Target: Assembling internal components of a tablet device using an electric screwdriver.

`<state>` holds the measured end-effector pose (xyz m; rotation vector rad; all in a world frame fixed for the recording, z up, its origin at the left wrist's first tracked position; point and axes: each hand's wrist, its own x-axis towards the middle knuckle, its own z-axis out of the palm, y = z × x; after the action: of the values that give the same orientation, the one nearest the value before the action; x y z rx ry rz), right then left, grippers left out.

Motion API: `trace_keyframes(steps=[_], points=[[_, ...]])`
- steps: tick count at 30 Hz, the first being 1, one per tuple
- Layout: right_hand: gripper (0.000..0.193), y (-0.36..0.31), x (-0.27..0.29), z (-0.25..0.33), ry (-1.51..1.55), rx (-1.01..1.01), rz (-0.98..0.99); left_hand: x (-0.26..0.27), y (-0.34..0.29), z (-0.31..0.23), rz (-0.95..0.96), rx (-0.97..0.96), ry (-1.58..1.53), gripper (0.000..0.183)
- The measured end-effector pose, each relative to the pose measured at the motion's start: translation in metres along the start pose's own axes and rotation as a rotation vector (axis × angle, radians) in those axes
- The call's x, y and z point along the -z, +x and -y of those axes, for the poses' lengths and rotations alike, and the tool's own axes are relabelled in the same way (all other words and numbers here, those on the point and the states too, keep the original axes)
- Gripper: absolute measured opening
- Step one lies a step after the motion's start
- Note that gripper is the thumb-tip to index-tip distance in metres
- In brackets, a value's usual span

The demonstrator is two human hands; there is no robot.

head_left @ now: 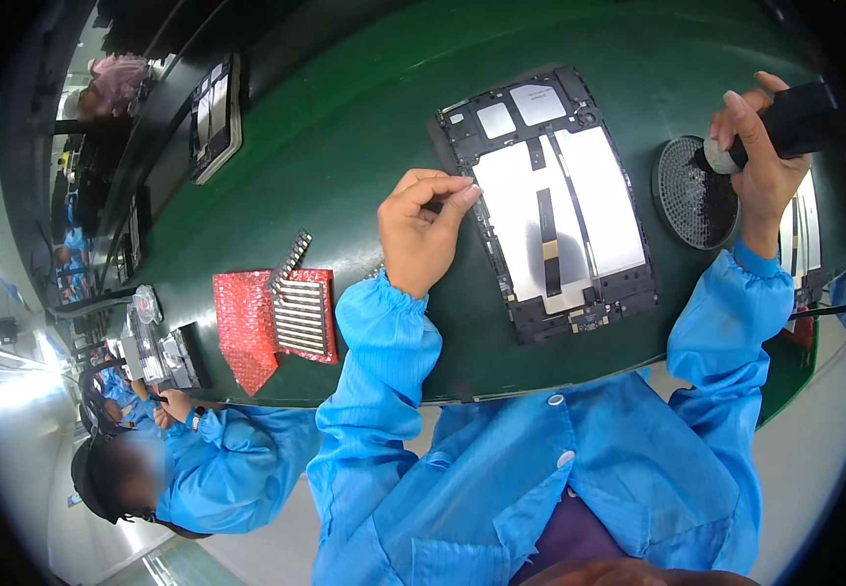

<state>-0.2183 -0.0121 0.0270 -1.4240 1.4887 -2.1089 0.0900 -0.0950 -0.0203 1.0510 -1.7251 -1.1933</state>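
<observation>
Opened tablet point(562, 210), internals exposed: lay on the green workbench point(374, 117) between both hands. Left hand point(425, 230): thumb and index fingertips pinched together at the tablet's left edge; anything between them too small to tell; a light touch, clear of the black flex strip point(546, 220), seemed best. Right hand point(765, 171): fingers closed on a black tool point(799, 122) at a round gridded dish point(672, 195). Leftward: red bubble-wrap point(245, 322), metallic strips point(302, 322). Right sleeve point(736, 313): partly blocked another device point(802, 234)
</observation>
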Motion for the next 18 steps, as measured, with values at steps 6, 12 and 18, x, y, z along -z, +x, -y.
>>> trace_keyframes(steps=[6, 12, 18], points=[[0.037, 0.000, -0.001, 0.004, 0.051, -0.008, -0.006, -0.001, 0.001, 0.009, -0.007, -0.099, 0.072, 0.010], [0.040, 0.001, 0.001, 0.003, 0.072, -0.003, -0.014, 0.000, 0.005, 0.003, 0.036, -0.033, 0.000, 0.009], [0.038, 0.002, -0.001, 0.004, 0.081, 0.006, -0.025, 0.007, 0.012, 0.009, 0.104, -0.008, 0.081, 0.030]])
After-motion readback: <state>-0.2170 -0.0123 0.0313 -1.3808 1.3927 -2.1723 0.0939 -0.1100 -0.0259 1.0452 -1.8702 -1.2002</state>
